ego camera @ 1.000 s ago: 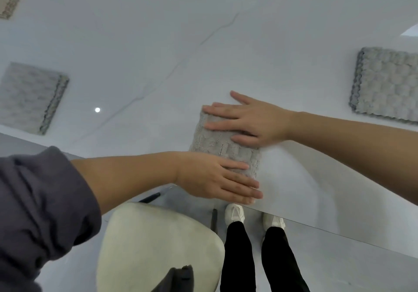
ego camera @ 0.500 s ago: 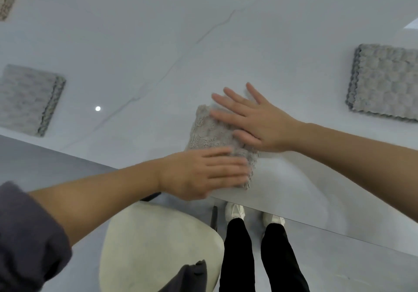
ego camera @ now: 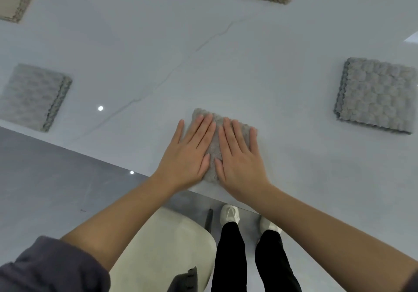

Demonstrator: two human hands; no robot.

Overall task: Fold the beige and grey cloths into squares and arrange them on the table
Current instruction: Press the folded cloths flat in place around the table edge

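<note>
The folded cloth (ego camera: 217, 138) was pressed flat at the table's (ego camera: 158, 49) near edge under the left hand (ego camera: 188, 153) and right hand (ego camera: 241, 158), both open-palmed, nothing gripped. Pulled nearer, it could be dragged off that edge.

A pale grey desk (ego camera: 226, 70) with a thin crack-like line stands over grey floor (ego camera: 45, 178), a cream chair (ego camera: 158, 246) tucked beside.
</note>
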